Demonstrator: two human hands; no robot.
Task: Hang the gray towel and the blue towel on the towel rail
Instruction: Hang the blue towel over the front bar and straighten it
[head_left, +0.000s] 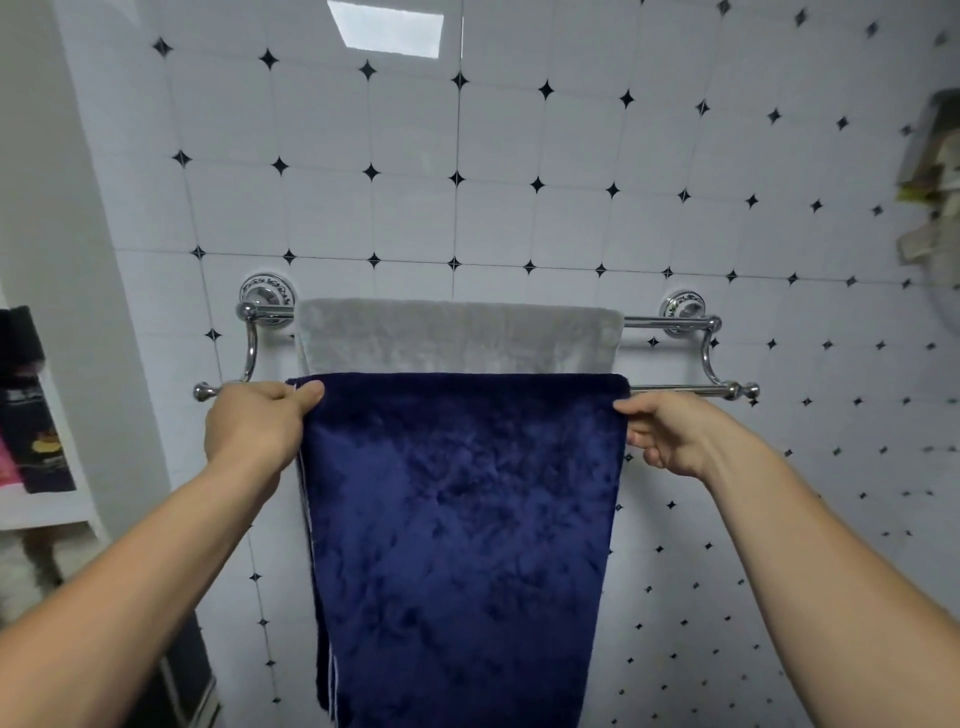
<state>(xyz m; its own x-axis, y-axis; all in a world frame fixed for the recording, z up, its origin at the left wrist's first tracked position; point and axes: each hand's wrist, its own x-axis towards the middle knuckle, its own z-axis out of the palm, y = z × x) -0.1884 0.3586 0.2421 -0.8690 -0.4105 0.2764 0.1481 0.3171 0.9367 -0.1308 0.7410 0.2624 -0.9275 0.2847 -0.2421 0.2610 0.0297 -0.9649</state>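
Two bare forearms reach up from the bottom corners toward the rail. The left hand (254, 426) grips the upper left corner of the blue towel (462, 519), thumb lying over the front of the cloth and the fingers (304, 397) clamped on its edge. The right hand (670, 434) pinches the towel's upper right edge, thumb on top and the other fingers curled underneath. The blue towel hangs folded over the front bar of the rail (685, 388) and drops straight down out of view, a thin pale hem showing along its left side. Behind and just above it, the gray towel (457, 338) is draped over the rear bar, its lower part hidden by the blue one. The chrome rail is fixed by two round mounts to a wall (519, 156) of white tiles with small dark diamonds. At far left a shelf (41, 499) holds dark items, too blurred to identify.
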